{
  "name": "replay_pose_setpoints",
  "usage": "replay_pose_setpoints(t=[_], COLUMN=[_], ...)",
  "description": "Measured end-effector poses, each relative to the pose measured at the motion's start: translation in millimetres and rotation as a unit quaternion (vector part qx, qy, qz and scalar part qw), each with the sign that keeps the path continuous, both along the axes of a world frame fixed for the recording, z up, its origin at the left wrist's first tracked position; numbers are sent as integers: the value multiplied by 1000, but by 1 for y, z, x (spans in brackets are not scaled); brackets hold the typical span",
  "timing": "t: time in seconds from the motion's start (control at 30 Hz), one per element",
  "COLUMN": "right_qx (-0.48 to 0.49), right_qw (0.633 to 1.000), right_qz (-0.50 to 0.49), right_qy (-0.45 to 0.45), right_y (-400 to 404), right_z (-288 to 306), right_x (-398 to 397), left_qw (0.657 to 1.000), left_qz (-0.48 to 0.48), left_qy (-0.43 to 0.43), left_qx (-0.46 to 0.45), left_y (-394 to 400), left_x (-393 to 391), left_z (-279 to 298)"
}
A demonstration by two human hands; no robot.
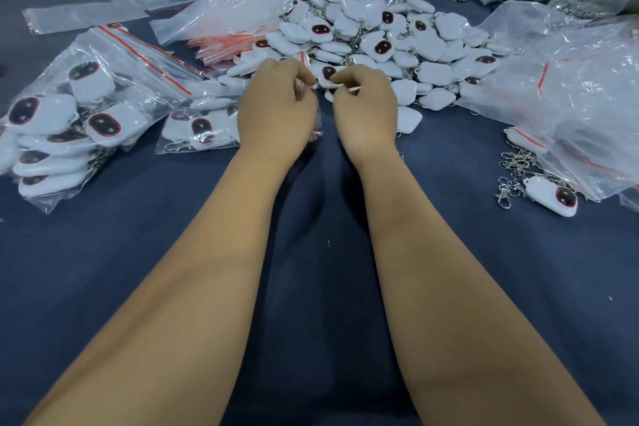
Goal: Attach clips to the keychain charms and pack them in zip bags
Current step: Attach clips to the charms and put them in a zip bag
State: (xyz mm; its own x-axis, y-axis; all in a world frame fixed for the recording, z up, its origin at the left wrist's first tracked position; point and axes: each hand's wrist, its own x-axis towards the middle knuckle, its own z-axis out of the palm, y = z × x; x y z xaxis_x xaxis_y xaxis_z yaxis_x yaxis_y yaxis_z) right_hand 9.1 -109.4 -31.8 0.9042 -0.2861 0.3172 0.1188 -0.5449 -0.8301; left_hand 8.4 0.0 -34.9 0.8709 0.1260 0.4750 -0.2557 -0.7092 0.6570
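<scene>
Zip bag (316, 114) pinched between both hands before the charm pile (380, 41).

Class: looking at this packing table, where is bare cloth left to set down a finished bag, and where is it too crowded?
Free: the dark cloth left of the forearms, below the filled bags; also right of the forearms, below the loose clips. Crowded: the charm pile beyond the left hand and right hand, and the plastic bags at right.

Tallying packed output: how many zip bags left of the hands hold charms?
2: a large bag at far left, full of charms; a small bag beside the left hand. Others may hide under empty bags.
</scene>
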Motion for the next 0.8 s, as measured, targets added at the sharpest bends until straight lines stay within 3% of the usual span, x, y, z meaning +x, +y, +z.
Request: replay_pose_setpoints(t=[0.1,0.23,0.4,0.5,0.6,0.67,0.73,0.8], right_qx=[-44,-215,-279,-270,-251,-236,-191,-115], right_qw=[998,973,956,960,966,970,980,993], right_qz=[-11,44,11,-9,-7,3,4,-1], right_qy=[42,73,92,77,63,64,60,32], right_y=[-13,-11,-10,-9,-9,-9,-9,-9], right_z=[-4,-10,-14,-15,-16,-15,-12,-10], right_x=[7,6,8,9,10,9,7,5], left_qw=[996,988,983,987,989,975,919,821], left_qz=[-1,14,34,68,42,-69,-161,-195], left_qy=[33,23,28,-1,-138,-156,-51,81], left_qx=[81,150,179,148,28,-145,-358,-530], left_y=[1,7,15,13,2,-10,-26,-39], left_x=[1,2,1,-2,-12,-15,-20,-21], left_z=[-2,-1,-2,2,11,16,20,18])
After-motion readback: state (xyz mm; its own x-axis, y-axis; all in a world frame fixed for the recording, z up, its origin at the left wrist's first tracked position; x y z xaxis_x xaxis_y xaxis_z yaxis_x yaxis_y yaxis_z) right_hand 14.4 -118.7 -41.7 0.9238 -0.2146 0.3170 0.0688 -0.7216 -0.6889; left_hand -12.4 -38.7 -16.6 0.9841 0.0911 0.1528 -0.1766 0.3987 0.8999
